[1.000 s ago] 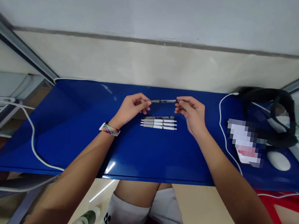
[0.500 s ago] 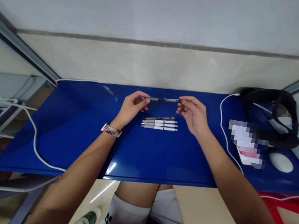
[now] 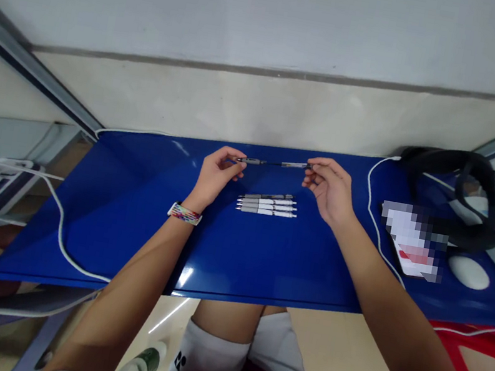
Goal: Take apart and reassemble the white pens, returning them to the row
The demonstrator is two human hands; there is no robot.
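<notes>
While both forearms reach over the blue worktop (image 3: 273, 259), the two hands meet the ends of one slim pen (image 3: 254, 162), held level just beyond the row of four pens (image 3: 267, 205). The left hand (image 3: 217, 171) has its fingers closed narrowly around the tip end, by the grey grip. The right hand (image 3: 330, 187) pinches the opposite end, the tips of thumb and forefinger together on the dark end of the clear barrel (image 3: 294, 165). Between grip and barrel runs a thinner dark length, probably the refill (image 3: 272, 164), though it is too small to be sure.

The row lies flat on the worktop, its pens side by side with their tips towards the left. The farthest is dark with a grey grip; the other three have white barrels and grey grips.

To the right of the row, past the right forearm, lie a phone (image 3: 408, 244) with a blurred-out screen and a white rounded object (image 3: 469, 272) like a mouse. Farther right and beyond the row sits a black strapped headset (image 3: 492, 211), with a white cable (image 3: 370, 196) curving down between it and the row. Nearer than the row and to its left, a multicoloured band (image 3: 186, 214) circles the left wrist.
</notes>
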